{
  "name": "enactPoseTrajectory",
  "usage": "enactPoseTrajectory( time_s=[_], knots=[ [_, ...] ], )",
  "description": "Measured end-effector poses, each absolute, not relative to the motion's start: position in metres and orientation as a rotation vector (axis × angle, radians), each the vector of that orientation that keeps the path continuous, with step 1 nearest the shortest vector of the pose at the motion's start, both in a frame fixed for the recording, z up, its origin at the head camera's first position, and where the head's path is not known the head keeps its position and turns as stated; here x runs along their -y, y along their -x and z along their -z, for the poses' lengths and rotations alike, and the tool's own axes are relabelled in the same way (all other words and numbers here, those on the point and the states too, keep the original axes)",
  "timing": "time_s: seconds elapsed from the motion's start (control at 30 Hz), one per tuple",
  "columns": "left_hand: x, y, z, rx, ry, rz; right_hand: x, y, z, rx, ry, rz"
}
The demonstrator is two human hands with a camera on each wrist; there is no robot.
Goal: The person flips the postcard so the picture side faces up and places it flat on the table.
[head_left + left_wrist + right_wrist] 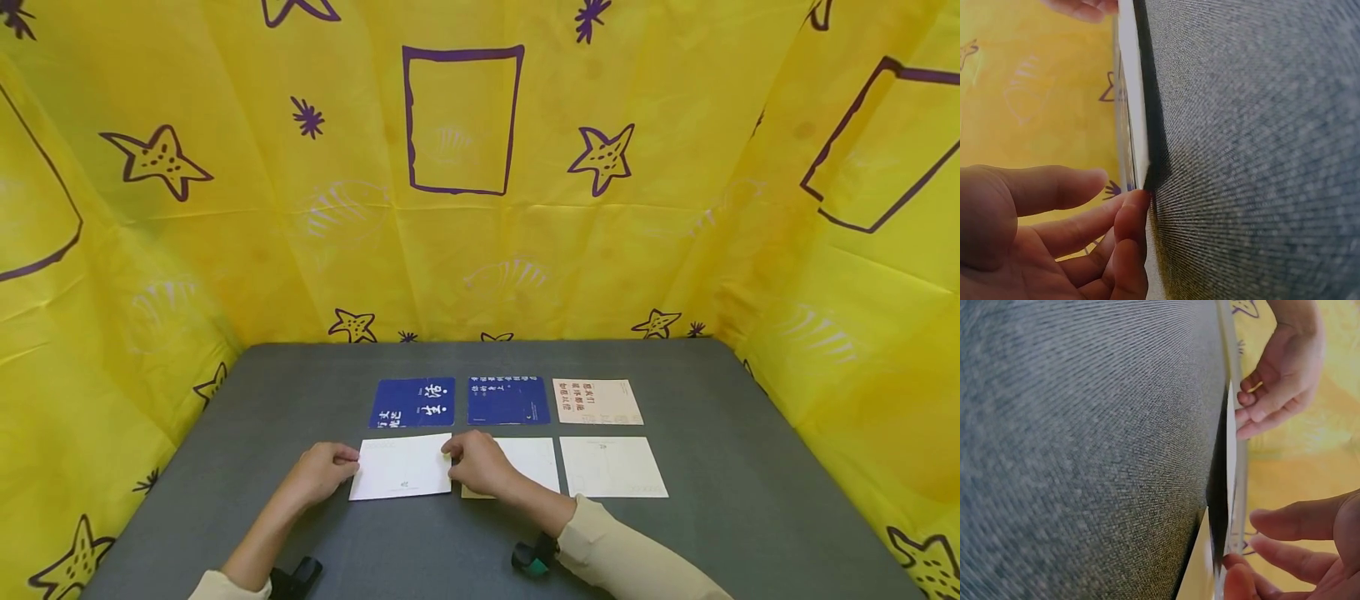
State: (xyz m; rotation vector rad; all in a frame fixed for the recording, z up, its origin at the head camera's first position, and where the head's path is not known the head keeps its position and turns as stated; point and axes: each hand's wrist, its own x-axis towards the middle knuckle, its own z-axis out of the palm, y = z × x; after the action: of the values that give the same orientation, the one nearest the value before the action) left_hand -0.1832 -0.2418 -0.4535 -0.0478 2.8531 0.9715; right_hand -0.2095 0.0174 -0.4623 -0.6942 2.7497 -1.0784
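A white postcard [402, 468] with a small printed mark near its lower edge lies between both hands in the front row. At its left edge are the fingertips of my left hand [321, 472]; in the left wrist view, the thumb stands apart from the card. My right hand [483, 463] touches the right edge with its fingertips, and the right wrist view shows that thumb also apart from it. A dark shadow runs under the card. Partly behind the right hand lies a second white postcard [531, 460]. To the right is a third white postcard [611, 467].
Behind them lie a blue card [405, 402] with white writing, another blue card [508, 404] and a cream card [597, 402] with brown writing. The grey tabletop [712, 533] is bordered by a yellow patterned cloth [465, 242] at the back and sides.
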Motion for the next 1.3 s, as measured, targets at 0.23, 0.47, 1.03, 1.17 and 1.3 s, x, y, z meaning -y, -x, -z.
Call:
enactPoseTrajectory(
  time_s=[0.23,0.47,1.03,1.17,1.3],
  knots=[
    [0.244,0.182,0.452,-2.846,0.035,-0.995,-0.02,0.21,0.465,-2.705,0.721,1.09],
    [0.247,0.184,0.454,-2.807,0.046,-1.105,-0.021,0.211,0.464,-2.709,0.686,1.173],
    [0.255,0.185,0.456,-2.583,0.199,-1.562,-0.024,0.209,0.468,-2.722,0.645,1.43],
    [0.254,0.186,0.453,-2.57,0.293,-1.565,-0.025,0.209,0.467,-2.703,0.616,1.468],
    [0.255,0.187,0.453,-2.584,0.324,-1.581,-0.024,0.209,0.467,-2.691,0.586,1.491]
  ],
)
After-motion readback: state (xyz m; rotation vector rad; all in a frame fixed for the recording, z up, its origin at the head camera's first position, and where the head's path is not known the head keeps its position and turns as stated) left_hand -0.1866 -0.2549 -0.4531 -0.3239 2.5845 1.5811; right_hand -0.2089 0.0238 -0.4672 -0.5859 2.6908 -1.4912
